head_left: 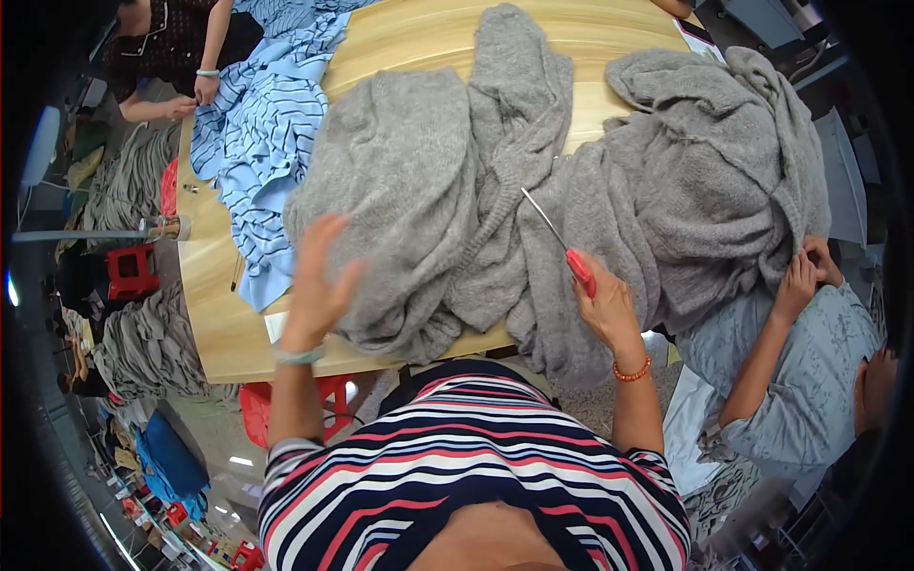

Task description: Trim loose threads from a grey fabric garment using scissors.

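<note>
Red-handled tool (580,270) in right hand (609,309); knitwear (560,309) beneath

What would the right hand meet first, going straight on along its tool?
Probably grey knit fabric, just beyond the red-handled tool; how high the right hand sits is unclear.

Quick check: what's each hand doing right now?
Left hand: open, blurred, nothing visible in its grip, near the rumpled grey knitted garment.
Right hand: closed, holding a slim metal tool with a red handle.
</note>
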### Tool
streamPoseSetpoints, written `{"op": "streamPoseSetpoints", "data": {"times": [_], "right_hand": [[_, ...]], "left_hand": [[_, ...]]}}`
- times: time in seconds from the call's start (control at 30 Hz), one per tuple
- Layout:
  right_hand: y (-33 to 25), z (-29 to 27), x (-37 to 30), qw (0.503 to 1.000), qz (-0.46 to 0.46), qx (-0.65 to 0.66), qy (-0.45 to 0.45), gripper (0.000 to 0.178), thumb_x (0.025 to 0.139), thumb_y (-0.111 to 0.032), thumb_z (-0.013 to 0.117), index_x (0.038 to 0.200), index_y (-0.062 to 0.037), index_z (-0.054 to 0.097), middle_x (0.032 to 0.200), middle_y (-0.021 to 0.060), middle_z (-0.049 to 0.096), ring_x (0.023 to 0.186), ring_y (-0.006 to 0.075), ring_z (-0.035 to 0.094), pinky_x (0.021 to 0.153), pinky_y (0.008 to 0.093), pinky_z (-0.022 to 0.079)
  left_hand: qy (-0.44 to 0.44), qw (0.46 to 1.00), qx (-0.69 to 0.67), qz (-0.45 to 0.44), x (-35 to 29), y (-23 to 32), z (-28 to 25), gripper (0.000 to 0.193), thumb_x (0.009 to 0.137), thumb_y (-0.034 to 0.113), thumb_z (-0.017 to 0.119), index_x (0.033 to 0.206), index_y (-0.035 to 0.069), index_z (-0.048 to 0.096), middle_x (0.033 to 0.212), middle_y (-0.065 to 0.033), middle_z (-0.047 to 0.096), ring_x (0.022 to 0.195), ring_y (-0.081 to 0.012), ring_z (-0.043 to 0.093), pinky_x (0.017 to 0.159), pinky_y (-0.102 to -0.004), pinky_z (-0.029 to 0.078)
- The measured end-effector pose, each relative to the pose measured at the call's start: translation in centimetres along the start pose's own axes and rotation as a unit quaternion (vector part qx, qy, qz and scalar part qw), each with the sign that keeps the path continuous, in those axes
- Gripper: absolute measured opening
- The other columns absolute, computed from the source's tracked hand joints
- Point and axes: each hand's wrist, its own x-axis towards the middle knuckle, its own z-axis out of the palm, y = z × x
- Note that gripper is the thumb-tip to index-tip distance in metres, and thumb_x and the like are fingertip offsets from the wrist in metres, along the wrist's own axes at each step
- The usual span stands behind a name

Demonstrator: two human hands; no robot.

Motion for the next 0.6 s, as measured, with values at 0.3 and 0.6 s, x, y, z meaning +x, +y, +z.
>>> {"op": "streamPoseSetpoints", "data": {"times": [0.3,0.6], "right_hand": [[-1.7,0.4,-2.1,0.999,-0.028,-0.034,-0.031,0.046,0.083,-0.009,0.061,0.128,-0.0140,0.053,0.103,0.0199,0.065,0.093,0.0396,0.062,0.080,0.0440,0.049],[-2.7,1.2,-0.9,0.996,-0.085,-0.007,-0.021,0.044,0.081,-0.006,0.062,0.125,-0.0123,0.056,0.104,0.0194,0.065,0.093,0.0379,0.062,0.080,0.0435,0.049]], "left_hand": [[-0.073,0.988,0.137,-0.013,10.2,-6.3,18.6,0.038,0.076,0.027,0.073,0.106,0.006,0.064,0.103,-0.0174,0.063,0.089,-0.0302,0.061,0.077,-0.0391,0.050],[0.124,0.969,-0.061,-0.206,7.4,-11.9,8.7,0.030,0.075,0.007,0.067,0.104,0.003,0.062,0.094,-0.0144,0.065,0.087,-0.0232,0.061,0.080,-0.0343,0.048]]}}
